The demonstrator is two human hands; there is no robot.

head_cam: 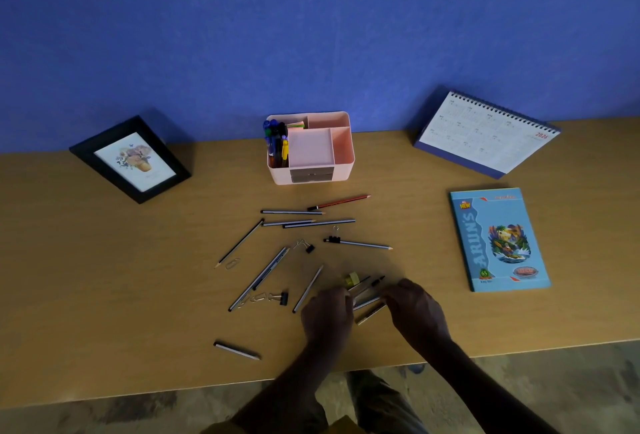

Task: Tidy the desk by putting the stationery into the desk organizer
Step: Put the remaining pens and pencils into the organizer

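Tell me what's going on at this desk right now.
A person is tidying a desk. The left hand and right hand meet at a small bunch of pencils near the front edge; the grip is too dark to make out. The pink organizer at the back holds markers. Loose pencils, binder clips and paper clips lie scattered in front of it.

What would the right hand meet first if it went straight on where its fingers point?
Likely the small bunch of pens lying between it and the left hand; the right hand points left at them and may be touching them.
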